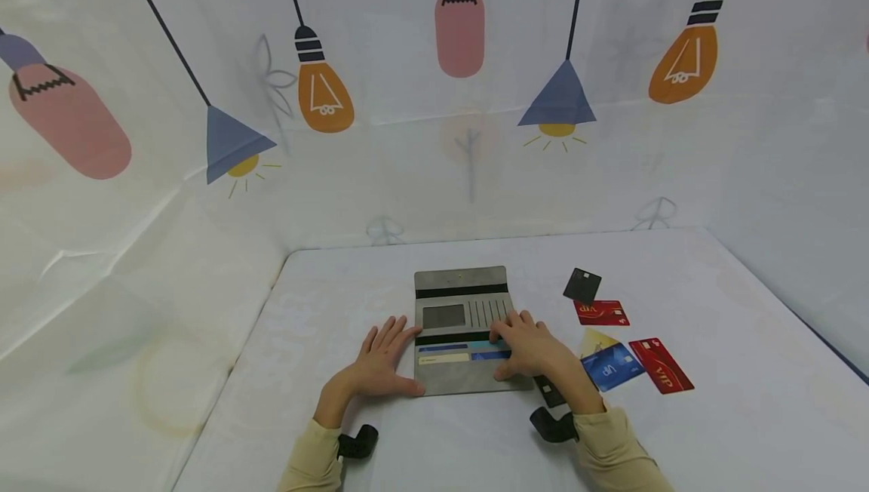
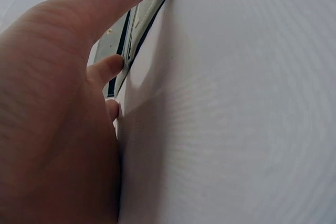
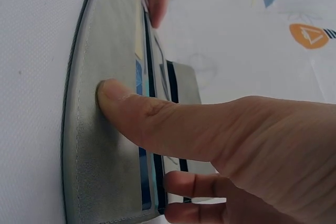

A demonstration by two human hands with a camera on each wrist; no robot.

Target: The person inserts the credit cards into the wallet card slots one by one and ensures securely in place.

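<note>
Seeing wallet stitching (image 3: pixel 77 150) takes the right-wrist view.

Right-hand fingers (image 3: pixel 193 184), thumb (image 3: pixel 168 127) on grey wallet (image 3: pixel 105 166), blue card (image 3: pixel 144 177) (partly hidden) tucked inside

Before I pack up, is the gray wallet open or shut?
Open: the gray wallet lies unfolded, its inner slots and tucked-in cards showing in the head view.

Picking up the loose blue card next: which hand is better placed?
Probably the right hand: it touches the wallet on its right side, near the loose blue card. The left hand, at the opposite edge, would reach across.
</note>
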